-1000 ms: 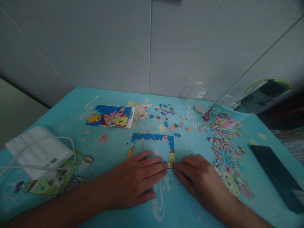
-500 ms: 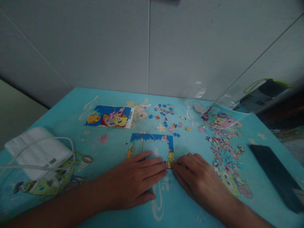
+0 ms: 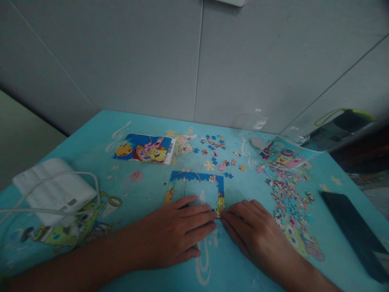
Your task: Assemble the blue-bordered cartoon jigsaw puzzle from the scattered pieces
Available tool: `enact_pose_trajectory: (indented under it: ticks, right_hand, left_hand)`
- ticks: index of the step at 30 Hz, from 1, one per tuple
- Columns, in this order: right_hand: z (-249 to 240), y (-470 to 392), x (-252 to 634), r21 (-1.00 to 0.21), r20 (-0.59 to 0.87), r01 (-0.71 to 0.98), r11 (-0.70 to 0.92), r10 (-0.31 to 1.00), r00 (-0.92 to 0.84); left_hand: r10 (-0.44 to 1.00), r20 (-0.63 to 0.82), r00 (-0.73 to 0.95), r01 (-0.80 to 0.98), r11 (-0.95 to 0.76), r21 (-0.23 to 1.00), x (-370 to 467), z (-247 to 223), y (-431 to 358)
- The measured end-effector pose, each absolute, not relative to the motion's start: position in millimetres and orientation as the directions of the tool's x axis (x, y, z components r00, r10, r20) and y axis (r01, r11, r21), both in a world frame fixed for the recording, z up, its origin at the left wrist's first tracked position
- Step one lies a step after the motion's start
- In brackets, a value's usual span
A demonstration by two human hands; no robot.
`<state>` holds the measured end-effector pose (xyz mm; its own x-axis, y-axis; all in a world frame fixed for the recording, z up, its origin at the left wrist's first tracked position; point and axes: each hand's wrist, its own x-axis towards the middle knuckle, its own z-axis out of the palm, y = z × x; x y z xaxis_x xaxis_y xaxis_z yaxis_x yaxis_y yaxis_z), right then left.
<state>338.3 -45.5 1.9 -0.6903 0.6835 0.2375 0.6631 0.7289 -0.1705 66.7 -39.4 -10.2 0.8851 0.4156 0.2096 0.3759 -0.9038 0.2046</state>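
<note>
Blue and yellow, the jigsaw border point(image 3: 194, 176) lies flat on the counter point(image 3: 146, 267), just below the centre of the frame. The left hand point(image 3: 182, 231) lies palm down over its lower side, its grip slack, the fingers long and slightly spread, their tips at the border's lower right corner. The right hand point(image 3: 253, 227) comes to that same corner from the other side, thumb and forefinger close together in a narrow grip touching the edge; whether a piece is pinched between them I cannot tell.

Most of the border's lower side is hidden under the left hand, and both forearms are cut off by the frame. At the right, the heap of loose pieces point(image 3: 290, 194) blurs into mixed colour, its far end partly covered by a picture sheet point(image 3: 284, 155). Behind that, a clear container point(image 3: 259, 120) is hard to make out against the grey wall point(image 3: 146, 65). At the top edge, a pale object point(image 3: 235, 2) shows only its lower part.
</note>
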Motion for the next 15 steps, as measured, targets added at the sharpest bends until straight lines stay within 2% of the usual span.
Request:
enact_pose_trajectory:
  ticks: [5,15]
  right_hand:
    - [3.3,-44.8,336.4,-0.156,0.268,0.66,0.735,0.674,-0.688]
    - [2.8,-44.9,334.0,-0.144,0.257,0.681,0.718,0.691,-0.675]
  left_hand:
    - [0.426,0.244,0.872,0.379,-0.9,0.214,68.0,-9.8,-40.2]
    - [0.442,0.219,0.87,0.4,-0.891,0.214,68.0,-10.2,-39.9]
